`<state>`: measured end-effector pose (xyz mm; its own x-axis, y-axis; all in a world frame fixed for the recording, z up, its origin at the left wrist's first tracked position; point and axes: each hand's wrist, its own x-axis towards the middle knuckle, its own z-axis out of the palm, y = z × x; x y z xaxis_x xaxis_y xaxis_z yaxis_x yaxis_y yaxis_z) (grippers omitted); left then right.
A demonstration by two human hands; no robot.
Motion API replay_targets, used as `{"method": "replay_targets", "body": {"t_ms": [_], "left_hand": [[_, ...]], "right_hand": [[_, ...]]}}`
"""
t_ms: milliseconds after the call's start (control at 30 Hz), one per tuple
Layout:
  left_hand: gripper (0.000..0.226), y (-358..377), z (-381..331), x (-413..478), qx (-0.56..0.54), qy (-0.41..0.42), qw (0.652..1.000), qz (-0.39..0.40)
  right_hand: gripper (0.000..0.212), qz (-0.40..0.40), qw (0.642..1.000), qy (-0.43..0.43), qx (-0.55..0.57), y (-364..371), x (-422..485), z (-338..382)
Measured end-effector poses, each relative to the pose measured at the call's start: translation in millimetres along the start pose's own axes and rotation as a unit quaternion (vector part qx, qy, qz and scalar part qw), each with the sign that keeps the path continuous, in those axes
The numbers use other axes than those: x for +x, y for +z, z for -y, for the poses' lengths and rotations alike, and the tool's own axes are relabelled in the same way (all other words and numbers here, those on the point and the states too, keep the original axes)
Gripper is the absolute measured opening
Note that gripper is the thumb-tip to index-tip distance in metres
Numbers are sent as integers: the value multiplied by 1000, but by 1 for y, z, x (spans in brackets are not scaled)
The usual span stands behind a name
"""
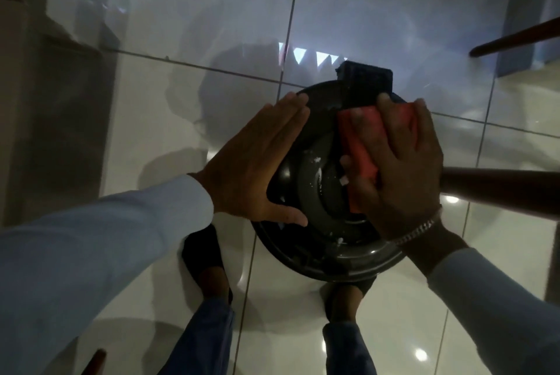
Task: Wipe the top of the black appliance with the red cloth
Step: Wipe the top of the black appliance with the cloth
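A round black appliance (321,241) stands on the tiled floor just in front of my feet, with a boxy black part at its far edge. White specks dot its top. My left hand (254,162) lies flat against the appliance's left side, fingers straight and together. My right hand (397,168) presses the folded red cloth (360,138) onto the right part of the top, fingers spread over it. A metal bracelet sits on that wrist.
Glossy white floor tiles (181,102) surround the appliance. Dark wooden furniture legs (515,38) reach in from the right, one (500,183) close behind my right hand. A brown wooden cabinet (45,102) stands at the left. My feet (209,265) are right below the appliance.
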<state>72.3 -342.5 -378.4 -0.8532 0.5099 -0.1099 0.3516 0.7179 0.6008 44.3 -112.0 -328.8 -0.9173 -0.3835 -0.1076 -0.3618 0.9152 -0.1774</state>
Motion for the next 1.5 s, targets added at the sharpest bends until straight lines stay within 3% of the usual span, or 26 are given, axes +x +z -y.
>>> {"method": "replay_targets", "body": {"t_ms": [100,167,267,367,567,733,900,1000,1100,1200,1333,1433,1500], "left_hand": [[128,5,3,1,8,11,1000,-25],[127,3,4,-1,20,12,999,-29],[128,2,4,0,33,19,999,-32],[127,3,3,0,54,25,998,-38],[127,1,3,-1,71,27,996,-44],[126,3,4,-1,77,38,995,-49],[126,6,6,-3,68,39,996,-50],[126,5,7,-1,60,46,996,-56],[126,5,6,-1,77,46,995,-51],[125,6,7,-2,82,48,994,-52],[124,7,9,-1,78,58,993,-61],[123,6,11,0,80,63,993,-58],[121,6,11,-1,82,63,993,-57]], "right_hand": [[60,-33,986,146,70,4,23,12],[58,-54,979,186,66,9,32,32],[58,-27,993,107,29,11,11,41],[56,53,997,0,-46,7,-14,20],[61,-65,988,91,108,15,-4,53],[62,-23,995,-7,93,15,-35,43],[50,-65,980,72,174,19,-20,60],[45,-25,988,-11,155,18,-34,59],[55,42,992,-88,75,8,-55,28],[58,51,997,-35,50,1,-44,18],[50,31,991,37,128,0,-30,47],[62,74,991,-18,113,-3,-63,49],[59,91,991,-76,56,-6,-79,28]]}}
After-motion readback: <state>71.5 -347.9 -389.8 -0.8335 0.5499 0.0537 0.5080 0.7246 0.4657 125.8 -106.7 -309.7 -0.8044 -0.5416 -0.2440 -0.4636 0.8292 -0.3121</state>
